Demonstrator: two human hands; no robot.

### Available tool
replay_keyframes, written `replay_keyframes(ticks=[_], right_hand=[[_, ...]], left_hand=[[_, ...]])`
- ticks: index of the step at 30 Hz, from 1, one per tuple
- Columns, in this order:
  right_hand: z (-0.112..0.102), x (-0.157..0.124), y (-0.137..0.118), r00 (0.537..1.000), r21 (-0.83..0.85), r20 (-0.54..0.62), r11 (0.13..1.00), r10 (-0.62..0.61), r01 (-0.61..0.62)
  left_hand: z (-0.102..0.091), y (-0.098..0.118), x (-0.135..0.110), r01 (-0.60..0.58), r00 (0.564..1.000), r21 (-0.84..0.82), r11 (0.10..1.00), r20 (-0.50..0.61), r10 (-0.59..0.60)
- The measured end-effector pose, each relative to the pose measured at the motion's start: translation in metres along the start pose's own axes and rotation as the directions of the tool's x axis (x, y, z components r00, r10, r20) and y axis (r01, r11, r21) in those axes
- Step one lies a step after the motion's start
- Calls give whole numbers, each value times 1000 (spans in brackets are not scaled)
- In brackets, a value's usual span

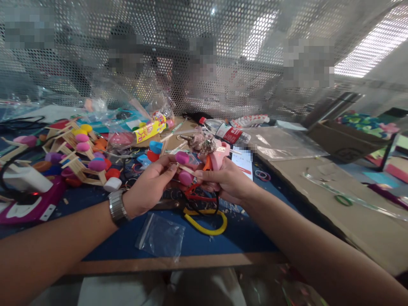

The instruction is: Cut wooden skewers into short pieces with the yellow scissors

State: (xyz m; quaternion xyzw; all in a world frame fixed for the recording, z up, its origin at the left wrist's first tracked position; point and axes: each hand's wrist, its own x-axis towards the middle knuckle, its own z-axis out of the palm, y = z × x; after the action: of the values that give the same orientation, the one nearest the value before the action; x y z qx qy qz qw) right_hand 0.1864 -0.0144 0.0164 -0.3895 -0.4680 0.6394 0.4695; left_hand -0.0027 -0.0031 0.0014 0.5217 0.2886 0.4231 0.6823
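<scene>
My left hand [154, 185] pinches a small wooden-stick piece [182, 169] with magenta rounded parts on it. In my right hand [231, 180] is a pink hot glue gun [220, 154] with an orange trigger, its crusted nozzle pointing left, just above the piece. My right thumb also reaches the right end of the stick piece; whether it grips it I cannot tell. Below my hands lie yellow-handled scissors [210, 231] and a red-handled tool [204, 196], partly hidden. Several similar stick assemblies [84, 168] with coloured rounds are piled to the left.
A purple-and-white device [35, 204] sits at the left. Near the front edge lies a small clear bag [161, 236]. A bottle [226, 131] lies behind the glue gun. Cardboard [306, 187] and an open box [347, 142] are at right; a perforated metal screen [178, 55] stands behind.
</scene>
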Motion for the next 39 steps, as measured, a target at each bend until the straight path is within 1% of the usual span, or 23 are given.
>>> replay_keyframes(ticks=[4,11,15,21,25,31,39], right_hand=[[0,1,1,1000,12,11,1000,0,-1],[-5,6,8,997,-78,-66,997,-31,26],[-6,6,8,996,-60,-74,997,-47,42],[-4,7,9,989,-64,-118,994,-94,87],[-3,8,11,989,-54,-118,995,-88,83],[-4,7,10,988,-58,-131,995,-82,75],[-4,7,10,990,-96,-113,993,-82,72]], left_hand=[[-1,0,1,3,1000,-29,1000,-16,-4],[-2,-1,2,-46,996,-76,996,-77,40],[-1,0,2,-71,993,-50,996,-102,66],[-1,1,2,-98,991,1,995,-91,98],[-1,0,2,-85,993,6,996,-87,85],[0,1,2,-51,993,-49,998,-106,46],[-1,0,2,-51,995,-42,998,-89,47]])
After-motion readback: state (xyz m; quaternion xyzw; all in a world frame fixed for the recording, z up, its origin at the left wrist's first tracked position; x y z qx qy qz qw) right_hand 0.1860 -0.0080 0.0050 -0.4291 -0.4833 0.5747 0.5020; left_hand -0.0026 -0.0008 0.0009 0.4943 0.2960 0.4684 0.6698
